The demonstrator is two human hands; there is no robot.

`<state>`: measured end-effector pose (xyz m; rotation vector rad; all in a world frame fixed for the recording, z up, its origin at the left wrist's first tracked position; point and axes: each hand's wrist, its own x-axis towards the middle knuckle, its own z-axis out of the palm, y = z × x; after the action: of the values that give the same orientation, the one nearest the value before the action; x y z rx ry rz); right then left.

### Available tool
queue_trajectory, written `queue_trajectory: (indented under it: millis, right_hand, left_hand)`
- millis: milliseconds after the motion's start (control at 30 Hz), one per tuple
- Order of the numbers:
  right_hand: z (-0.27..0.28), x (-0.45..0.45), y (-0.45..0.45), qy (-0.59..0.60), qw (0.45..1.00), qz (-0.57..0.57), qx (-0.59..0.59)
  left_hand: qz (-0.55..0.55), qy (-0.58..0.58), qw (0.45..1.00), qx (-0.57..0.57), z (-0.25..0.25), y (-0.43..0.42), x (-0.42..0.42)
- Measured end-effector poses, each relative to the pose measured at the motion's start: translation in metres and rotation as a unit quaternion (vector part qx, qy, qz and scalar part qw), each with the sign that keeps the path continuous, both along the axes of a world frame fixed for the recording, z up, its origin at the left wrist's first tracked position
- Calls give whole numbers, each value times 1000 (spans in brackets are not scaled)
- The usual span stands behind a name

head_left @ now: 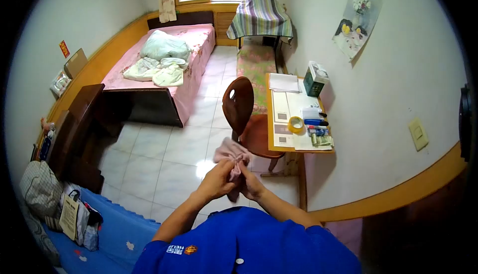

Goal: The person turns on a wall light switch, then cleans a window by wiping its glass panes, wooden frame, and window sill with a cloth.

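A pink cloth (232, 150) is bunched up in front of my body, gripped by both hands. My left hand (219, 178) is closed round its left side, and my right hand (250, 182) closes on it from the right, thumb pointing up. Loose folds fan out above the fingers, and a short end hangs below between the palms. Some of the fingertips are hidden in the fabric. Just beyond the cloth stands a brown wooden chair (239, 106), its seat partly under the table.
To the right, a narrow table (277, 142) bears a tape roll (296, 124), a green box (314, 81), papers and small items. A bed (195, 77) with rumpled bedding (164, 47) is at the back left. Bags (74, 217) lie on a blue-covered seat (119, 231) at lower left.
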<state>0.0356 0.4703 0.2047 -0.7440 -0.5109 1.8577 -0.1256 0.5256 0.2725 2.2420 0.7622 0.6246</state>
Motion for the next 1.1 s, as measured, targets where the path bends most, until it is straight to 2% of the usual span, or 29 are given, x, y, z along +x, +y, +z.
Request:
queue_trajectory:
  millis: [33,67,100,133,200,233,267,300,367,433,500,533,567,600,633,700,733,767,833,867,900,933,967,1000,1033,1100]
  right_hand:
    - [17,-14,7,4,998,-51,-24]
    - [16,-17,15,10,997,-50,-54]
    - [12,-19,21,19,999,-23,-26]
    - [10,-15,20,-15,1000,9,-24]
    - [15,-13,24,-49,997,46,-26]
    - [14,-13,28,-88,995,11,41]
    - [13,-12,32,-125,986,-23,110]
    - [15,-7,36,-124,986,-15,109]
    - [22,8,45,-162,981,78,68]
    - [35,7,50,-180,978,84,62]
    - [39,13,64,-328,936,124,23]
    - [29,14,72,-384,916,110,47]
    - [6,11,75,-369,921,22,125]
    - [0,14,83,-389,910,18,141]
    - [-7,19,88,-410,899,14,155]
    - [-3,26,94,-335,929,112,106]
    - [-2,27,93,-272,945,158,86]
    - [6,25,92,-204,958,197,51]
    - [2,19,96,-56,973,222,-18]
    - [6,13,95,8,986,166,-23]
    - [15,13,97,15,990,131,-42]
    - [5,19,104,72,987,144,-18]
    - [-10,25,111,129,979,156,2]
    - [-17,21,119,153,983,102,-31]
    - [-29,25,126,153,983,101,-32]
    - [-38,32,141,223,963,148,4]
  left_hand:
    - [1,-1,1000,-2,2,2,-7]
    - [31,15,999,26,4,4,-14]
    - [61,31,996,53,5,6,-20]
    - [84,27,996,10,9,11,-29]
    - [118,27,992,37,20,16,-52]
    - [137,34,989,45,25,18,-59]
    - [143,-12,989,39,25,20,-66]
    - [148,-47,987,42,17,27,-73]
    - [188,-74,978,54,16,29,-79]
    - [216,-48,974,41,10,33,-85]
    - [241,-27,969,32,-7,43,-88]
    - [243,-87,965,-34,-25,48,-88]
    - [242,-146,954,-102,-34,53,-86]
    - [261,-152,940,-159,-27,55,-84]
    - [265,-154,939,-159,-29,58,-78]
    - [216,-273,895,-280,-29,68,-63]
    - [174,-296,887,-310,-28,70,-52]
    - [172,-290,848,-409,-16,64,-38]
    - [127,-305,825,-459,-58,75,-27]
    - [115,-324,795,-500,-52,71,-15]
    - [103,-340,764,-539,-43,70,-8]
    - [58,-354,723,-590,-52,79,-14]
    - [61,-352,722,-592,-50,81,-12]
    - [24,-310,729,-610,-41,85,-10]
    - [-16,-269,733,-625,-34,87,-7]
    - [-11,-251,749,-613,-32,96,-1]
